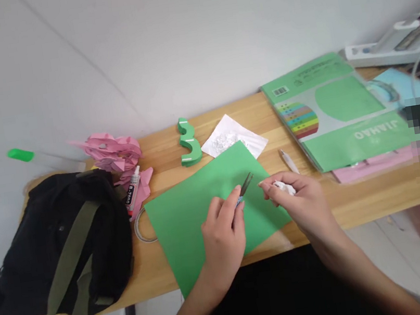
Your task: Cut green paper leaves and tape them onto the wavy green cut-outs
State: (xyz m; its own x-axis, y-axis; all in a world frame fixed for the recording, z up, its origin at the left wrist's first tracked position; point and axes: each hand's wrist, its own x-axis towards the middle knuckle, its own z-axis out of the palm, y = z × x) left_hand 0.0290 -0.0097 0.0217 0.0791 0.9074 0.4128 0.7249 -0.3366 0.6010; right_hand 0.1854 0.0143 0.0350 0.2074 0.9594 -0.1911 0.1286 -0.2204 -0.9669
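Note:
My left hand is closed around a small metal tool with two thin pointed prongs, slightly apart, and a bit of blue near my fingers; whether it is tweezers or scissors I cannot tell. My right hand is closed on a crumpled white tissue, its thumb and forefinger pinched together near the prongs. Anything tiny between those fingertips is too small to make out. Both hands are over a green sheet. Beyond it stands a green number-3-shaped piece with white strips, beside a white paper square bearing white scraps.
A black bag with an olive strap fills the left end. Near it are pink folded paper, a glue tube and a tape roll. Rightward lie a white pen, a green paper pack and a power strip.

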